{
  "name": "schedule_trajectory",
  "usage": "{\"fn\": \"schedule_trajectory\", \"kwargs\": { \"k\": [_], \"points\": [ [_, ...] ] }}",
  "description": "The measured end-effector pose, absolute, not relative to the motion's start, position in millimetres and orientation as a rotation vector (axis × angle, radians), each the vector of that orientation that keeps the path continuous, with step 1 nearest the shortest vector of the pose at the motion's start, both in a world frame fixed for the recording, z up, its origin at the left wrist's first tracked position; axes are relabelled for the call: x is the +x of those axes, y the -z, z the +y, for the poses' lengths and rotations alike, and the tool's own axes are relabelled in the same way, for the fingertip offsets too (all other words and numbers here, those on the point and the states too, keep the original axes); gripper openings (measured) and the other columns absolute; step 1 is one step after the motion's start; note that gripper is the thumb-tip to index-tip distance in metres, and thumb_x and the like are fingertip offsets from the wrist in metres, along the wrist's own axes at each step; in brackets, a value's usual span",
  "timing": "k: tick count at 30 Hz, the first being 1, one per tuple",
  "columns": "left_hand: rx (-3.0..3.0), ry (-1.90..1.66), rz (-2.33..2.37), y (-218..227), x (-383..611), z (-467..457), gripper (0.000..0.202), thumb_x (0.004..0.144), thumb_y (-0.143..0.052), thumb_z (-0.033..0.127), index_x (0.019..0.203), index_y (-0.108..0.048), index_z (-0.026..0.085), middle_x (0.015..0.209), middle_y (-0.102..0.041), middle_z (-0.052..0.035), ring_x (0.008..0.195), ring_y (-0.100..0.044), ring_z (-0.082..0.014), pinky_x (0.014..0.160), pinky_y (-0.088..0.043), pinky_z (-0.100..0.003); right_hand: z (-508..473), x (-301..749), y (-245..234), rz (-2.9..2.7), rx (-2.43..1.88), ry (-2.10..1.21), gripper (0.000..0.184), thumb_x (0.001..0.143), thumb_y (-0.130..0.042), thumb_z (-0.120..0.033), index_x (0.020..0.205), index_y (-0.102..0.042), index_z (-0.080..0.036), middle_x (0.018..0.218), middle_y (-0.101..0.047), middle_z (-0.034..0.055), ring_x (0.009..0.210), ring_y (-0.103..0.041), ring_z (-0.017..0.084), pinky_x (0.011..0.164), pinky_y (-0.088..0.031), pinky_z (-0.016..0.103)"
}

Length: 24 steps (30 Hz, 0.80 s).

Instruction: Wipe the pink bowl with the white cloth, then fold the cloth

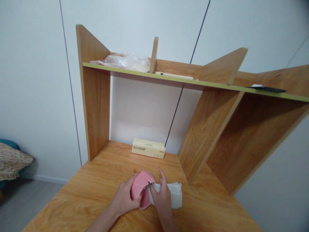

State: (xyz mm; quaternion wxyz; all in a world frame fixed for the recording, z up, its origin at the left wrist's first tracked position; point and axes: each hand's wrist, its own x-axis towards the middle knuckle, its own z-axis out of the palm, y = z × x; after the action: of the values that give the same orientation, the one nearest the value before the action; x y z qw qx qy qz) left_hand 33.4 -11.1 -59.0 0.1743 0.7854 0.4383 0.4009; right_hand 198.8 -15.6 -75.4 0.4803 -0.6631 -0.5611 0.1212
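Pink bowl (139, 184): low in the view, just below centre, over the near part of the desktop; contact with the wood cannot be confirmed. Tipped on its side, mouth toward about 4 o'clock, outer wall toward 10. Long axis roughly 12 to 6.
Left hand (126, 195): curled around the bowl from 8 o'clock, gripping it, thumb at the near rim.
Right hand (161, 195): partly closed on the pale cloth (176, 195) at the bowl's mouth, one finger raised toward 12; loose cloth extends toward 3.
Wooden desktop (116, 167): yellow-brown, grained.
Cream box (148, 148): at 12 o'clock from the bowl, near the desk's back, long side crosswise.
Shelf unit (96, 116): wood, rising behind; clear plastic bag (127, 61) toward 11, dark flat item (270, 89) toward 2.
Wall (36, 80): white, dark seams.
Floor (36, 196): grey, toward 9; patterned fabric (12, 161) beyond, toward 10.
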Motion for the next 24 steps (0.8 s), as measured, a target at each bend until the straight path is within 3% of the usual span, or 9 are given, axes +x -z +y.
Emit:
{"fn": "schedule_trajectory", "kwargs": {
  "k": [4,10,14,20,22,24],
  "points": [
    [2.236,-1.149,1.245,58.9,34.3,-12.4,0.066,0.061,-0.053,0.025,0.126,-0.041,0.017,0.117,-0.058,-0.0072,0.102,-0.057,-0.0217,0.09,-0.044,-0.027,-16.9,197.2,73.4,-1.437,-1.79,-0.329,0.055,0.077,-0.044,-0.029,0.13,-0.033,-0.015,0.065,-0.064,0.0018,0.061,-0.062,0.021,0.056,-0.042,0.026],
    [2.145,-1.104,1.221,60.3,28.6,-9.4,0.061,0.067,-0.055,0.028,0.126,-0.04,0.019,0.121,-0.055,-0.0071,0.107,-0.053,-0.0221,0.096,-0.039,-0.031,-18.2,194.2,78.6,-1.5,-1.699,-0.398,0.055,0.081,-0.039,-0.029,0.133,-0.028,-0.016,0.089,-0.067,0.0067,0.073,-0.064,0.02,0.062,-0.043,0.025],
    [1.992,-1.158,1.152,64.2,27.0,-5.6,0.066,0.074,-0.056,0.037,0.132,-0.031,0.017,0.126,-0.049,-0.0107,0.113,-0.047,-0.0248,0.097,-0.037,-0.037,-16.9,196.5,81.1,-1.363,-1.623,-0.464,0.057,0.082,-0.037,-0.038,0.132,-0.029,-0.011,0.079,-0.068,0.007,0.071,-0.064,0.022,0.065,-0.045,0.028],
    [1.927,-1.147,0.994,74.5,40.0,-9.0,0.087,0.07,-0.065,0.04,0.136,-0.016,0.014,0.134,-0.037,-0.0154,0.122,-0.036,-0.0267,0.1,-0.031,-0.039,-9.6,199.5,88.2,-1.178,-1.501,-0.422,0.055,0.081,-0.037,-0.041,0.13,-0.034,-0.015,0.114,-0.057,0.011,0.111,-0.049,0.02,0.089,-0.039,0.03],
    [1.906,-1.14,0.964,77.8,45.6,-10.7,0.079,0.074,-0.061,0.038,0.134,-0.016,0.013,0.131,-0.04,-0.0158,0.119,-0.039,-0.0245,0.099,-0.034,-0.036,-8.1,198.7,89.7,-1.199,-1.472,-0.465,0.054,0.081,-0.038,-0.04,0.129,-0.035,-0.015,0.118,-0.055,0.0102,0.112,-0.049,0.019,0.091,-0.037,0.029],
    [1.852,-1.132,0.987,79.3,49.5,-11.0,0.069,0.078,-0.055,0.035,0.132,-0.018,0.012,0.118,-0.051,-0.0142,0.102,-0.054,-0.0216,0.086,-0.044,-0.033,-7.4,197.9,88.8,-1.227,-1.471,-0.491,0.055,0.08,-0.039,-0.04,0.129,-0.035,-0.015,0.116,-0.056,0.01,0.107,-0.052,0.019,0.088,-0.04,0.028]
  ]
}}
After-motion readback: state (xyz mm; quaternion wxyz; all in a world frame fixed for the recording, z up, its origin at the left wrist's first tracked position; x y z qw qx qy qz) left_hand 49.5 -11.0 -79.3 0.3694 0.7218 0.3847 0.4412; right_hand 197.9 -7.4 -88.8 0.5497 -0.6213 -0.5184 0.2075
